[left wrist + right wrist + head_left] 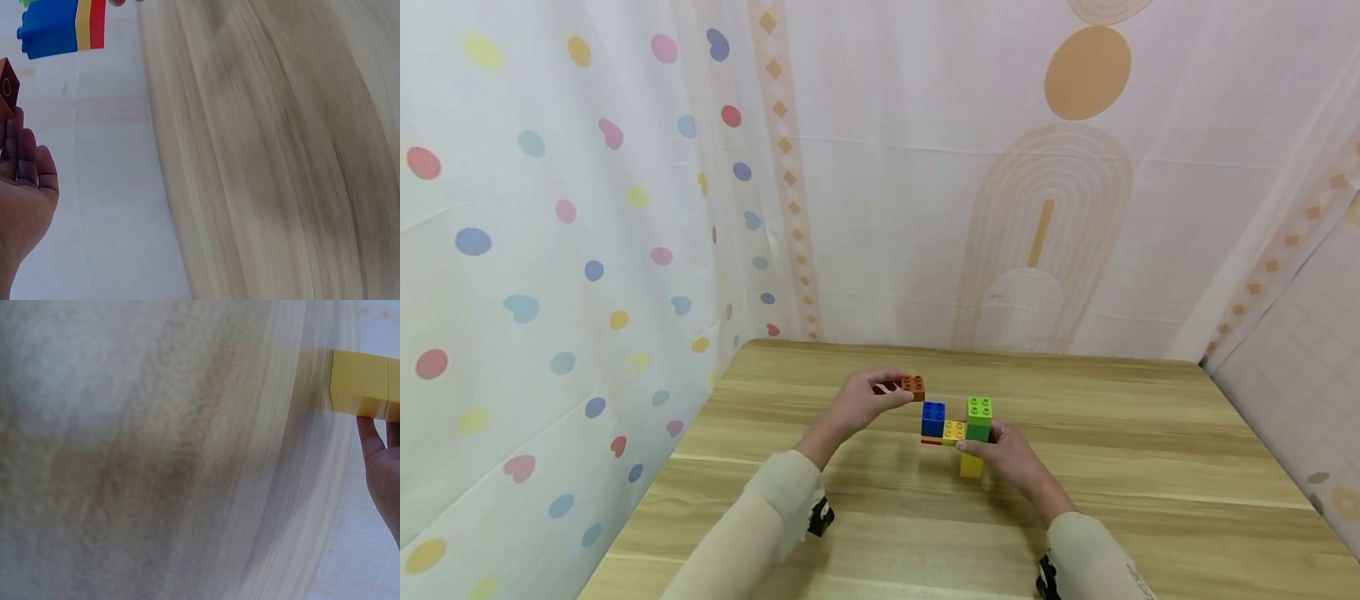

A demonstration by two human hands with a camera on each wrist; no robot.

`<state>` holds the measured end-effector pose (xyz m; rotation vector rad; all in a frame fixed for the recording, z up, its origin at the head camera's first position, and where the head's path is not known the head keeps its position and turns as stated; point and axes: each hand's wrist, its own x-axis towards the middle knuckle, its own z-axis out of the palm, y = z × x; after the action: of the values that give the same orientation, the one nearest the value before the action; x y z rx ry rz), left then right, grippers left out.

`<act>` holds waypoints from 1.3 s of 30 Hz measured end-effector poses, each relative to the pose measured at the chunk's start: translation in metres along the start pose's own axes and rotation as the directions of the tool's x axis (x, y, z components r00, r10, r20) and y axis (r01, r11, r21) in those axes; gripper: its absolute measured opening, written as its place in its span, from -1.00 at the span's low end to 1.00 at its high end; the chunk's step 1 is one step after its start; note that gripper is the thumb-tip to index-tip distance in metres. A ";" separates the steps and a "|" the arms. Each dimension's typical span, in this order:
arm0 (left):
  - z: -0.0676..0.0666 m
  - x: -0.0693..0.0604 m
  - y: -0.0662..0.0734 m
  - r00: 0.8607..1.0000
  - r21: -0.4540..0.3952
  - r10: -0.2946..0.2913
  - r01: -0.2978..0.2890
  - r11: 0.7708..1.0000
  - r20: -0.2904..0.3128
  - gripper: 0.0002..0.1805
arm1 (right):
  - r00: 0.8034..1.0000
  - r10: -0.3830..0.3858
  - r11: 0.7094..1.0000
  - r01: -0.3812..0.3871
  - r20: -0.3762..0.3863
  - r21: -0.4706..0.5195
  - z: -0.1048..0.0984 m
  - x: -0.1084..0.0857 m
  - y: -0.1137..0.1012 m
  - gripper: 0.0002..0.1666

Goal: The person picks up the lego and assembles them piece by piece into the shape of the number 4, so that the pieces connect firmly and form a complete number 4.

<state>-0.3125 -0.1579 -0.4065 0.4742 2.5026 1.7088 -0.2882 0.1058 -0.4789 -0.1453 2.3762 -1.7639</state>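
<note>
My left hand (pixel 867 402) pinches a reddish-brown building brick (pixel 914 387) between thumb and fingers. In the left wrist view the brick (pixel 7 90) shows its hollow underside. Below and to its right, apart from it, is a joined block build. A blue brick (pixel 933 417) and a yellow studded brick (pixel 953 430) sit on thin layers at its left. Its right side is a column with a light green brick (pixel 980 408) on top and yellow (pixel 971 467) at the bottom. My right hand (pixel 1011 454) grips this column; whether it touches the table cannot be told.
A wood-grain table (pixel 865 533) lies under both hands. Behind it hangs a patterned curtain (pixel 887 250), with a dotted curtain (pixel 550 275) along the left side. Black wrist-worn devices (pixel 822 517) show below the sleeves.
</note>
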 end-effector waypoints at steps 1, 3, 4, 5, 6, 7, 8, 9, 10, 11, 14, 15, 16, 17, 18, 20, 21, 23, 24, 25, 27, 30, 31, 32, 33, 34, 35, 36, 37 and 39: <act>0.001 0.000 -0.001 1.000 -0.002 0.012 -0.012 1.000 0.015 -0.60 | 1.000 0.000 1.000 0.000 0.001 0.003 0.000 0.000 0.000 -0.40; 0.004 0.001 0.000 0.999 0.001 0.026 -0.026 1.000 0.043 -0.61 | 1.000 0.000 1.000 0.000 0.004 0.010 0.000 0.000 0.000 -0.39; 0.005 0.001 0.000 0.998 0.003 0.036 -0.036 0.999 0.055 -0.61 | 1.000 -0.001 1.000 0.001 0.005 0.013 0.000 -0.001 0.000 -0.39; 0.007 0.001 0.000 0.997 0.006 0.044 -0.045 0.999 0.070 -0.61 | 1.000 -0.002 1.000 0.002 0.006 0.016 -0.001 -0.001 0.000 -0.39; 0.008 0.002 0.000 0.995 0.015 0.052 -0.054 0.998 0.081 -0.61 | 1.000 -0.003 1.000 0.003 0.008 0.018 -0.001 -0.001 0.000 -0.39; 0.009 0.002 0.000 0.994 0.027 0.060 -0.063 0.998 0.091 -0.62 | 1.000 -0.004 1.000 0.004 0.010 0.019 -0.001 -0.001 -0.001 -0.39; 0.011 0.002 0.000 0.993 0.034 0.065 -0.069 0.997 0.100 -0.62 | 1.000 -0.006 1.000 0.006 0.012 0.020 -0.001 -0.001 -0.001 -0.39; 0.012 0.002 0.000 0.992 0.042 0.070 -0.075 0.996 0.109 -0.63 | 1.000 -0.008 1.000 0.007 0.014 0.019 -0.001 -0.001 -0.001 -0.39; 0.013 0.002 0.000 0.990 0.050 0.075 -0.081 0.995 0.118 -0.63 | 1.000 -0.009 1.000 0.009 0.017 0.019 -0.001 -0.001 -0.001 -0.39; 0.013 0.003 -0.001 0.989 0.058 0.078 -0.086 0.995 0.126 -0.63 | 1.000 -0.011 1.000 0.011 0.019 0.018 -0.001 -0.001 -0.001 -0.39; 0.016 0.003 0.000 0.986 0.071 0.084 -0.095 0.993 0.144 -0.64 | 1.000 -0.015 1.000 0.014 0.022 0.015 -0.001 -0.001 -0.001 -0.39; 0.016 0.003 0.000 0.985 0.073 0.087 -0.099 0.992 0.147 -0.64 | 1.000 -0.016 1.000 0.016 0.022 0.014 -0.001 -0.001 -0.001 -0.39; 0.017 0.003 0.000 0.985 0.074 0.090 -0.102 0.992 0.149 -0.64 | 1.000 -0.018 1.000 0.018 0.022 0.014 -0.001 0.000 -0.001 -0.39; 0.017 0.003 0.001 0.985 0.080 0.092 -0.105 0.991 0.149 -0.64 | 1.000 -0.019 1.000 0.019 0.023 0.014 -0.001 0.000 -0.001 -0.39; 0.018 0.003 0.001 0.984 0.085 0.093 -0.106 0.991 0.150 -0.64 | 0.999 -0.021 1.000 0.021 0.025 0.014 -0.001 0.000 -0.001 -0.39; 0.018 0.003 0.002 0.984 0.094 0.095 -0.110 0.990 0.151 -0.64 | 0.999 -0.023 1.000 0.023 0.028 0.017 -0.002 0.000 -0.001 -0.39; 0.018 0.003 0.002 0.984 0.099 0.097 -0.113 0.989 0.151 -0.64 | 0.999 -0.023 1.000 0.023 0.029 0.019 -0.002 0.000 -0.001 -0.39; 0.019 0.003 0.002 0.984 0.112 0.098 -0.116 0.987 0.151 -0.64 | 0.999 -0.023 1.000 0.022 0.031 0.022 -0.002 0.000 -0.001 -0.39; 0.019 0.003 0.002 0.983 0.115 0.100 -0.118 0.986 0.151 -0.64 | 0.999 -0.021 1.000 0.020 0.032 0.022 -0.002 -0.001 -0.002 -0.39; 0.019 0.003 0.002 0.983 0.118 0.102 -0.120 0.986 0.151 -0.64 | 0.999 -0.019 1.000 0.019 0.030 0.023 -0.002 -0.001 -0.002 -0.39; 0.019 0.003 0.002 0.983 0.123 0.102 -0.121 0.985 0.149 -0.64 | 0.999 -0.017 1.000 0.016 0.027 0.021 -0.002 -0.001 -0.002 -0.39; 0.019 0.003 0.003 0.985 0.126 0.089 -0.109 0.986 0.151 -0.63 | 1.000 -0.012 1.000 0.011 0.022 0.017 -0.002 0.000 -0.001 -0.39; 0.019 0.003 0.003 0.985 0.127 0.085 -0.105 0.986 0.151 -0.63 | 1.000 -0.011 1.000 0.011 0.020 0.016 -0.001 0.000 -0.001 -0.39; 0.019 0.003 0.004 0.985 0.129 0.080 -0.100 0.987 0.152 -0.62 | 1.000 -0.011 1.000 0.010 0.020 0.016 -0.001 0.000 -0.001 -0.40; 0.019 0.003 0.004 0.985 0.133 0.078 -0.099 0.986 0.155 -0.61 | 1.000 -0.011 1.000 0.010 0.019 0.015 -0.001 0.000 -0.001 -0.40; 0.019 0.002 0.005 0.985 0.139 0.077 -0.099 0.985 0.157 -0.60 | 1.000 -0.010 1.000 0.010 0.018 0.016 -0.001 0.000 -0.001 -0.40; 0.019 0.002 0.005 0.984 0.147 0.080 -0.103 0.984 0.159 -0.59 | 1.000 -0.011 1.000 0.010 0.018 0.016 -0.001 0.000 -0.001 -0.40; 0.019 0.002 0.005 0.983 0.157 0.082 -0.108 0.982 0.162 -0.59 | 1.000 -0.010 1.000 0.010 0.017 0.015 -0.001 0.000 -0.001 -0.40; 0.019 0.002 0.005 0.983 0.165 0.086 -0.113 0.980 0.165 -0.59 | 1.000 -0.009 1.000 0.009 0.017 0.014 -0.001 0.000 0.000 -0.40; 0.019 0.003 0.005 0.981 0.179 0.094 -0.124 0.976 0.172 -0.58 | 1.000 -0.007 1.000 0.007 0.015 0.008 -0.001 0.000 0.000 -0.40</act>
<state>-0.3097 -0.1383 -0.4084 0.7479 2.5728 1.4057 -0.2884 0.1065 -0.4785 -0.1658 2.3606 -1.7695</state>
